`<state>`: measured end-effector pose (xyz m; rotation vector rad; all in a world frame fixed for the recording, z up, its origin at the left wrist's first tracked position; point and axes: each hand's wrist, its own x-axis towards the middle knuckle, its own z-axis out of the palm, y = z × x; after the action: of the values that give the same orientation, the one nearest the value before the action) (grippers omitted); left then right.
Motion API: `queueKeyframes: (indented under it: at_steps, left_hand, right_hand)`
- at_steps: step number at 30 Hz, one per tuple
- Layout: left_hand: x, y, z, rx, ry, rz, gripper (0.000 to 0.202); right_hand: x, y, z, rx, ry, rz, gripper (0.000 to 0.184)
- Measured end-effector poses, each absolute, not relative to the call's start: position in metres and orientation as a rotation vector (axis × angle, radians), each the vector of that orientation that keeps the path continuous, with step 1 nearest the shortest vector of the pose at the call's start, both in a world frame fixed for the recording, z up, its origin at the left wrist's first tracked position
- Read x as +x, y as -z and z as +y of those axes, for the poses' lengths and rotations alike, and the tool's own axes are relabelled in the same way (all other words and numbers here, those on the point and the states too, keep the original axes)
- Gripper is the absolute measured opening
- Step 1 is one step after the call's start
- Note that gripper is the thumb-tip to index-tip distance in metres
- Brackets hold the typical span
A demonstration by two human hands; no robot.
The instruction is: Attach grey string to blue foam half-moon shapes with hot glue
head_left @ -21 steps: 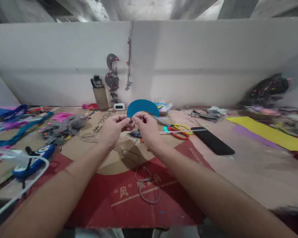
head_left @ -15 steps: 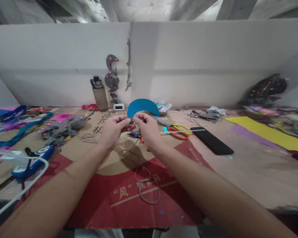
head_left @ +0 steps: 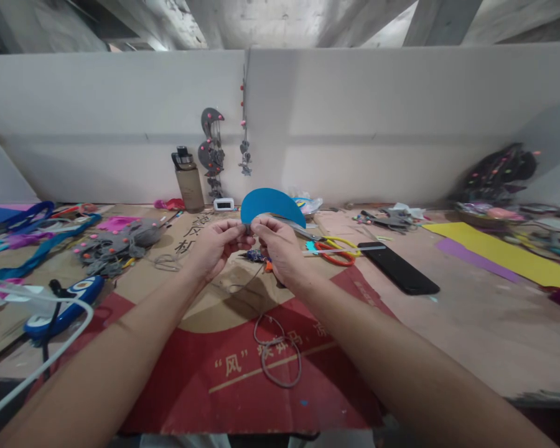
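Observation:
My left hand [head_left: 217, 244] and my right hand [head_left: 276, 244] meet above the middle of the table, fingers pinched together. Between them they hold the lower edge of a blue half-round foam piece [head_left: 271, 205], which stands up behind the fingertips. A thin dark cord [head_left: 249, 280] hangs down from the hands to the cardboard. A small dark purple bit [head_left: 256, 255] lies just under the hands. A loop of grey cord [head_left: 279, 350] lies nearer me on the red print.
The table is covered by brown cardboard with red print [head_left: 224, 367]. Scissors [head_left: 332, 247] and a black phone [head_left: 398, 268] lie to the right. Grey felt pieces [head_left: 116, 242] and a blue glue gun [head_left: 63, 300] lie left. A bottle [head_left: 189, 180] stands by the back wall.
Both hands stay pinched on the blue piece, which now stands slightly higher and tilted right. The view has shifted a little downward.

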<state>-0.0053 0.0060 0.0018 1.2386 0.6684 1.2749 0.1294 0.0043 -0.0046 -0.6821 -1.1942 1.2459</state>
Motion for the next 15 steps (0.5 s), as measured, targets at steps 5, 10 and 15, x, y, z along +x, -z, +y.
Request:
queueKeyframes:
  at_steps: [5, 10, 15]
  left_hand:
    - [-0.0010, -0.0007, 0.0050, 1.159, -1.360, 0.751, 0.021]
    - [0.0039, 0.0012, 0.0026, 1.185, -1.399, 0.776, 0.022]
    - [0.0043, 0.0070, 0.0075, 1.318, -1.401, 0.813, 0.023]
  right_hand:
    - [0.1282, 0.0056, 0.0016, -0.730, -1.170, -1.205, 0.016]
    - [0.1260, 0.0071, 0.0023, -0.813, -1.076, -1.195, 0.020]
    - [0.1219, 0.0113, 0.0075, -0.734, -1.079, -1.170, 0.017]
